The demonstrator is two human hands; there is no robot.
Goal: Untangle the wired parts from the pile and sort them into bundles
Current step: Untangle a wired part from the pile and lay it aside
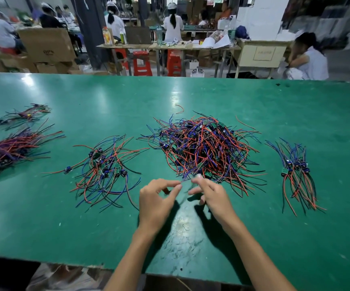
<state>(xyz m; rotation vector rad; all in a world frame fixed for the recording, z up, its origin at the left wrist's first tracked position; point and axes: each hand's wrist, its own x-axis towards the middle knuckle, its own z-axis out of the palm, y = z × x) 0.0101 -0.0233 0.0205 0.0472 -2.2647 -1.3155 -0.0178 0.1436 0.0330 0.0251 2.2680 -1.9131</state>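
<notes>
A big tangled pile (203,148) of red, blue and black wired parts with small green boards lies at the middle of the green table (107,97). Just in front of its near edge, my left hand (156,201) and my right hand (210,196) each pinch thin wires that lead out of the pile, fingertips almost meeting. A loose spread of wired parts (107,169) lies left of my hands. A neat bundle (297,173) lies at the right. Two more bundles, one (10,150) at the left edge and one (25,115) behind it, complete the set.
A single red wire (179,109) lies beyond the pile. The table's near edge runs below my forearms. Past the far edge stand red stools (141,63), cardboard boxes (48,45), other work tables and several seated people.
</notes>
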